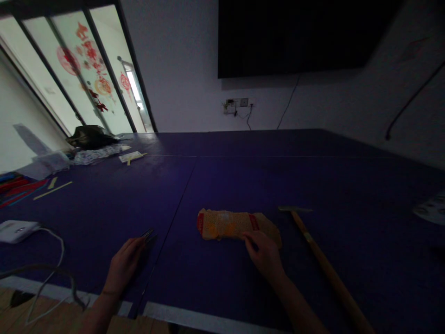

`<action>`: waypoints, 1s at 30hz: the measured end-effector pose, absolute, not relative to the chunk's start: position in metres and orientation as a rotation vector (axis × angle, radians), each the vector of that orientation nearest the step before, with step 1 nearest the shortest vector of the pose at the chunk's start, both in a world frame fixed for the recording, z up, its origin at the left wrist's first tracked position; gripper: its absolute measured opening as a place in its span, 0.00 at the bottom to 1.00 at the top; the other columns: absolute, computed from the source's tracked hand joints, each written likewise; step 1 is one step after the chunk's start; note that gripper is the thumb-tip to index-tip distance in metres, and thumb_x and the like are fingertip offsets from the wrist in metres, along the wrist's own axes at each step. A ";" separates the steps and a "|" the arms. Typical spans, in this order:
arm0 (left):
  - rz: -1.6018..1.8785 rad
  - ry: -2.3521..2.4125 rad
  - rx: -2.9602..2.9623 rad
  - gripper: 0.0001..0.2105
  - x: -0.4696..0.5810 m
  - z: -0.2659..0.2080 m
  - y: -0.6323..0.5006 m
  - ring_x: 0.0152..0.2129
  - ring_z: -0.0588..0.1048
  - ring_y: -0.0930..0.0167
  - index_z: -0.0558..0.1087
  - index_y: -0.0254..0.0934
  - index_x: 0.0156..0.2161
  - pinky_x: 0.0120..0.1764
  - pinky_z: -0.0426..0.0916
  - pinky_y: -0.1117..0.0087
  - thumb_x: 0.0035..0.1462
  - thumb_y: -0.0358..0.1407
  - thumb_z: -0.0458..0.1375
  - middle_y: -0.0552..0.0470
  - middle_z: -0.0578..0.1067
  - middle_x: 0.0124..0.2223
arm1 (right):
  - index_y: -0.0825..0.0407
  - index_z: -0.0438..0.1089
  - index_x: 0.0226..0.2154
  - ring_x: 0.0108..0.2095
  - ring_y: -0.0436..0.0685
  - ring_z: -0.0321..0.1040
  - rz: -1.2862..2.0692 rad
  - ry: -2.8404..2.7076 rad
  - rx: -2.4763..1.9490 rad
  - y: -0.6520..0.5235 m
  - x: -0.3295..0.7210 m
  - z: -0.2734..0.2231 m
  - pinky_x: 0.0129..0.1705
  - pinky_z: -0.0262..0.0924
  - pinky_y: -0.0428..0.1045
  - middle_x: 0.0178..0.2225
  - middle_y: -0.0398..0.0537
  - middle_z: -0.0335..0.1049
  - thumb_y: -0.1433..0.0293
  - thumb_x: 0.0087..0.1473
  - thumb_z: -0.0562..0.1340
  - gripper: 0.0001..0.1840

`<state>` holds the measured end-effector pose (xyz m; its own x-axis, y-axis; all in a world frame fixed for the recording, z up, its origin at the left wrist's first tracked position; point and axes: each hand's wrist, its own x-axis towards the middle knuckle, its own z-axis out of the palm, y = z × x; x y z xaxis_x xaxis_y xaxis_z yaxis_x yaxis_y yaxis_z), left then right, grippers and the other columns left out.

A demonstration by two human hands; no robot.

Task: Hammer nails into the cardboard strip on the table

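My left hand (127, 260) is closed, with its fingertips pinched on some thin, dark metal pieces (149, 235) that stick out ahead of them; their exact kind is too dim to make out. Flat on the purple table lies an orange-yellow patterned packet (225, 224) with red bands near both ends. At its near edge, the fingers of my right hand (264, 254) are pinched together on the packet. To the right of that hand rests a hammer-like tool (325, 264) with a long wooden handle and a narrow metal head.
The purple table (264, 176) has a seam running away from me. A white device (19, 231) with a cable sits at the left edge. Farther back are yellow strips (53, 190), a white packet (132, 157) and a black bag (92, 137). A pale object (431, 209) lies far right.
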<state>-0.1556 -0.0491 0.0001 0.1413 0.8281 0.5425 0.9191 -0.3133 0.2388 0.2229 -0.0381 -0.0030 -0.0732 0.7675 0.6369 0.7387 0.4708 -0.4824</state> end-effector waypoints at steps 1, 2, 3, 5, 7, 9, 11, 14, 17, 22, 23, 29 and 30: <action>-0.942 -1.728 -2.271 0.19 -0.150 0.002 -0.053 0.29 0.75 0.69 0.72 0.40 0.36 0.34 0.71 0.71 0.58 0.46 0.41 0.50 0.76 0.34 | 0.52 0.71 0.29 0.28 0.56 0.72 0.120 -1.809 -1.254 -0.040 0.221 -0.002 0.32 0.66 0.51 0.26 0.50 0.75 0.73 0.51 0.54 0.10; -0.975 -1.700 -2.298 0.19 -0.141 0.003 -0.057 0.29 0.75 0.69 0.72 0.40 0.37 0.34 0.72 0.71 0.58 0.46 0.42 0.50 0.76 0.34 | 0.51 0.71 0.29 0.28 0.56 0.72 0.236 -1.806 -1.226 -0.042 0.218 -0.001 0.32 0.66 0.51 0.26 0.49 0.75 0.72 0.50 0.55 0.09; -1.010 -1.674 -2.330 0.18 -0.131 0.005 -0.063 0.30 0.75 0.69 0.72 0.40 0.37 0.35 0.72 0.71 0.58 0.45 0.43 0.50 0.76 0.35 | 0.51 0.72 0.30 0.28 0.55 0.72 0.391 -1.803 -1.193 -0.044 0.215 0.000 0.32 0.66 0.50 0.26 0.48 0.75 0.71 0.49 0.57 0.08; -1.083 -1.583 -2.460 0.16 -0.101 0.007 -0.075 0.30 0.75 0.70 0.72 0.39 0.39 0.35 0.72 0.72 0.58 0.43 0.45 0.49 0.76 0.35 | 0.51 0.72 0.30 0.26 0.54 0.73 0.775 -1.765 -1.117 -0.050 0.206 0.002 0.31 0.67 0.49 0.25 0.46 0.76 0.68 0.46 0.61 0.07; -1.150 -1.476 -2.610 0.14 -0.066 0.008 -0.085 0.29 0.75 0.71 0.72 0.39 0.39 0.34 0.72 0.75 0.59 0.40 0.45 0.49 0.76 0.33 | 0.52 0.72 0.28 0.24 0.53 0.72 1.163 -1.665 -1.049 -0.054 0.198 0.003 0.29 0.67 0.48 0.22 0.44 0.75 0.66 0.41 0.64 0.08; -1.256 -1.420 -2.733 0.12 -0.030 0.008 -0.091 0.28 0.75 0.73 0.71 0.39 0.39 0.32 0.71 0.77 0.60 0.37 0.45 0.49 0.76 0.32 | 0.52 0.72 0.26 0.22 0.52 0.71 1.460 -1.554 -0.989 -0.057 0.193 0.003 0.28 0.66 0.47 0.20 0.42 0.74 0.65 0.36 0.67 0.11; -1.360 -1.395 -2.837 0.12 0.000 0.009 -0.093 0.28 0.75 0.74 0.70 0.39 0.39 0.31 0.71 0.79 0.60 0.35 0.45 0.49 0.75 0.31 | 0.53 0.72 0.23 0.20 0.51 0.70 1.594 -1.488 -0.947 -0.057 0.191 0.004 0.26 0.65 0.46 0.19 0.41 0.72 0.64 0.33 0.68 0.12; -1.455 -1.423 -2.870 0.11 0.027 0.010 -0.089 0.28 0.75 0.74 0.70 0.38 0.37 0.31 0.71 0.77 0.60 0.35 0.45 0.49 0.75 0.32 | 0.54 0.70 0.19 0.17 0.49 0.67 1.557 -1.467 -0.940 -0.053 0.194 0.005 0.23 0.64 0.45 0.16 0.40 0.69 0.61 0.35 0.67 0.12; -1.441 -1.532 -2.843 0.09 0.037 0.012 -0.080 0.28 0.74 0.72 0.70 0.38 0.36 0.32 0.70 0.74 0.59 0.34 0.47 0.49 0.75 0.31 | 0.54 0.69 0.19 0.16 0.48 0.66 1.450 -1.467 -0.975 -0.048 0.198 0.005 0.22 0.62 0.45 0.15 0.40 0.69 0.61 0.38 0.64 0.12; -0.966 -1.595 -3.128 0.10 0.035 0.019 -0.068 0.28 0.75 0.71 0.73 0.37 0.33 0.33 0.68 0.74 0.56 0.30 0.48 0.50 0.77 0.31 | 0.54 0.68 0.19 0.15 0.48 0.64 1.230 -1.532 -1.052 -0.047 0.199 0.005 0.20 0.61 0.45 0.14 0.40 0.67 0.61 0.42 0.61 0.13; -0.897 -1.597 -3.195 0.11 0.034 0.021 -0.065 0.27 0.75 0.71 0.74 0.37 0.32 0.32 0.67 0.74 0.55 0.30 0.49 0.51 0.77 0.30 | 0.54 0.69 0.19 0.15 0.49 0.64 1.177 -1.553 -1.074 -0.047 0.199 0.005 0.19 0.61 0.45 0.13 0.40 0.67 0.61 0.43 0.61 0.13; -1.207 -1.887 -3.183 0.08 0.033 0.030 -0.040 0.27 0.75 0.70 0.73 0.35 0.31 0.32 0.67 0.74 0.53 0.34 0.52 0.52 0.78 0.28 | 0.54 0.72 0.28 0.35 0.59 0.70 0.631 -1.566 -1.345 -0.036 0.218 0.003 0.41 0.63 0.55 0.30 0.53 0.74 0.68 0.48 0.56 0.10; -1.318 -1.954 -3.154 0.08 0.035 0.030 -0.032 0.27 0.76 0.70 0.73 0.34 0.34 0.34 0.67 0.73 0.52 0.35 0.54 0.52 0.78 0.28 | 0.55 0.72 0.30 0.39 0.61 0.69 0.537 -1.548 -1.405 -0.033 0.223 0.001 0.45 0.60 0.58 0.34 0.56 0.73 0.70 0.49 0.55 0.11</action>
<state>0.0350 -0.0321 0.0302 0.3906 0.9150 0.1013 0.4366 -0.2810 0.8547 0.2234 -0.0330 0.0012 0.1042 0.9327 0.3452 0.5187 0.2452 -0.8190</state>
